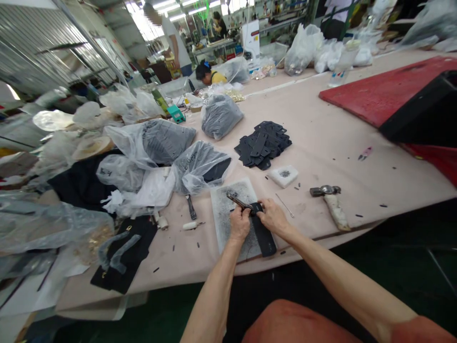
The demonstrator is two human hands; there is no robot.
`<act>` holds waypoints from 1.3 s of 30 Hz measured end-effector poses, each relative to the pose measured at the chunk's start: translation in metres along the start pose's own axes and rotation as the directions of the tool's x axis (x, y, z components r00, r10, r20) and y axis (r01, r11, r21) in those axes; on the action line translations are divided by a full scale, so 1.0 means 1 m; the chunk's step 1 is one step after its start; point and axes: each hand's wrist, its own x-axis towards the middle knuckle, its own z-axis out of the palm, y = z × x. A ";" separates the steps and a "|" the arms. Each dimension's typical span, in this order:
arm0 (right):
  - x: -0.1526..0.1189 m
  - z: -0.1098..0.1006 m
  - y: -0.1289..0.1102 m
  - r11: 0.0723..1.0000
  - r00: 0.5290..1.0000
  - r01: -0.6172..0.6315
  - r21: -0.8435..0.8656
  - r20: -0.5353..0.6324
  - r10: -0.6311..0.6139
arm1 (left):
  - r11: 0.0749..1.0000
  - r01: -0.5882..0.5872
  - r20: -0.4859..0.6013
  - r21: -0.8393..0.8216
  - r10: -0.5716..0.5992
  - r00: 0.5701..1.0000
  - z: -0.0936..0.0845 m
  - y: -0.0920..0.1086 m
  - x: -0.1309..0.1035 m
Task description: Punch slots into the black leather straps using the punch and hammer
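Observation:
My left hand (240,223) is closed, with its fingertips at a slim, dark metal tool (238,200) that slants up and to the left; its exact kind is unclear. With its fingers pinched on the upper end of a long black strip (263,236), my right hand (274,217) meets the left. The tool's near end touches or overlaps that strip end; my fingers partly hide the contact. Beneath both lies a pale, black-speckled board (218,205) at the table's front edge.
A hammer (336,209) lies to the right, behind it pink-handled snips (365,153). Past the board are a small white block (291,177) and a pile of black pieces (262,145). Filled plastic bags (160,140) crowd the left. A red board (385,90) occupies the far right.

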 end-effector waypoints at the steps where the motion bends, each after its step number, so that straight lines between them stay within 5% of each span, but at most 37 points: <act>1: 0.005 0.000 0.000 1.000 1.000 0.008 -0.023 0.019 -0.008 | 1.000 -0.003 0.000 0.001 0.003 1.000 0.000 -0.001 0.000; 7: 0.020 -0.008 0.003 0.946 0.971 0.218 -0.242 0.152 -0.185 | 0.999 -0.039 0.012 0.005 0.039 0.999 0.001 -0.002 -0.004; 16: 0.025 -0.022 0.008 0.829 0.882 0.453 -0.327 0.301 -0.363 | 0.999 -0.050 -0.005 0.007 0.050 0.999 0.002 -0.004 -0.004; 22: 0.032 -0.010 0.014 0.826 0.870 0.488 -0.281 0.240 -0.432 | 0.999 -0.043 -0.014 0.017 0.043 0.999 0.001 -0.001 -0.005; 26: 0.046 -0.006 0.013 0.916 0.931 0.365 -0.166 0.102 -0.352 | 0.998 -0.058 -0.011 0.004 0.058 0.998 0.002 0.000 -0.005; 31: 0.072 -0.030 0.017 0.992 0.984 0.089 0.087 -0.161 -0.074 | 0.996 -0.091 -0.019 0.023 0.092 0.996 0.004 -0.002 -0.006; 34: 0.075 -0.052 0.027 0.953 0.962 0.002 0.303 -0.262 0.081 | 0.996 -0.084 -0.022 0.016 0.084 0.996 0.004 -0.002 -0.006; 39: 0.051 -0.075 0.073 0.761 0.848 -0.041 0.647 -0.381 0.369 | 0.997 -0.078 -0.021 -0.017 0.077 0.997 0.005 -0.003 -0.006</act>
